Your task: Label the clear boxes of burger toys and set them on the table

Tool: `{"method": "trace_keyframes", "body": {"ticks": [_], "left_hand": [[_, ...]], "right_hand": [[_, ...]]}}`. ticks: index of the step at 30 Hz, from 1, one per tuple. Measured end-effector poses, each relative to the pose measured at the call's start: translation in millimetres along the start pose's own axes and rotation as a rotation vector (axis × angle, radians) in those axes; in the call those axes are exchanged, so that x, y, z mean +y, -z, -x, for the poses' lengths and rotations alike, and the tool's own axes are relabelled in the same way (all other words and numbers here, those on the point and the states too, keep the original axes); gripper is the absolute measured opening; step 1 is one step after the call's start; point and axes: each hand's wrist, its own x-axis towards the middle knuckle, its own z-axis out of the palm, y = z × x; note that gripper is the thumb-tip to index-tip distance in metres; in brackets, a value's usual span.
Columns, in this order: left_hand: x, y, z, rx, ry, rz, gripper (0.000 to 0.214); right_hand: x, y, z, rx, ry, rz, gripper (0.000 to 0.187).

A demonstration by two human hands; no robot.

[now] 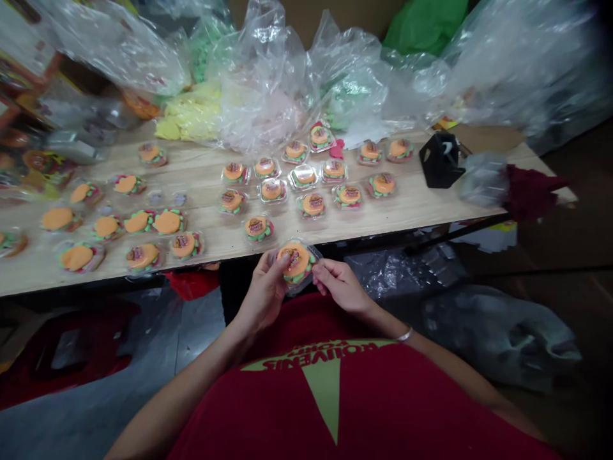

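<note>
Just in front of the table's near edge, a clear plastic box with a burger-shaped piece inside (pixel 299 263) is held between my hands. My left hand (pixel 265 287) grips its left side, the thumb pressed on the lid over a printed sticker. At the right edge of the box, my right hand (pixel 341 286) is closed in a pinch on its rim. Beyond my hands stand several similar clear boxes with orange-topped burgers, such as a burger box (pixel 258 228) close by; many carry stickers.
The wooden table (pixel 201 281) spans the view. Open boxed burgers (pixel 168 221) fill its left part. Clear bags (pixel 268 83) with yellow, pink and green pieces line the back. A black tape dispenser (pixel 441 160) and a dark red cloth (pixel 531 191) are at the right.
</note>
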Motion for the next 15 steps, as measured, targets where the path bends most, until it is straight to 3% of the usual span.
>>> {"method": "trace_keyframes", "body": {"ticks": [3, 7, 10, 11, 13, 15], "left_hand": [[-1.3, -6.8, -1.2, 0.001, 0.020, -0.011, 0.027], [-8.8, -21.4, -11.9, 0.080, -0.088, 0.050, 0.027], [-13.2, -33.6, -21.5, 0.110, -0.094, 0.093, 0.030], [-13.8, -36.4, -24.4, 0.107, -0.079, 0.092, 0.031], [-12.7, -39.3, -30.4, 0.085, -0.034, 0.076, 0.032], [-8.0, -38.8, -36.8, 0.058, 0.016, 0.053, 0.031]], "right_hand": [[2.9, 1.9, -4.8, 0.046, 0.027, -0.021, 0.041], [7.5, -5.0, -8.0, 0.116, 0.035, -0.003, 0.027], [12.1, -7.6, -9.8, 0.224, 0.046, 0.047, 0.023], [13.2, -3.8, -11.7, 0.234, 0.050, 0.064, 0.023], [11.7, 16.5, -18.4, 0.111, 0.053, 0.114, 0.021], [1.1, 56.5, -27.5, -0.043, 0.052, 0.251, 0.017]]}}
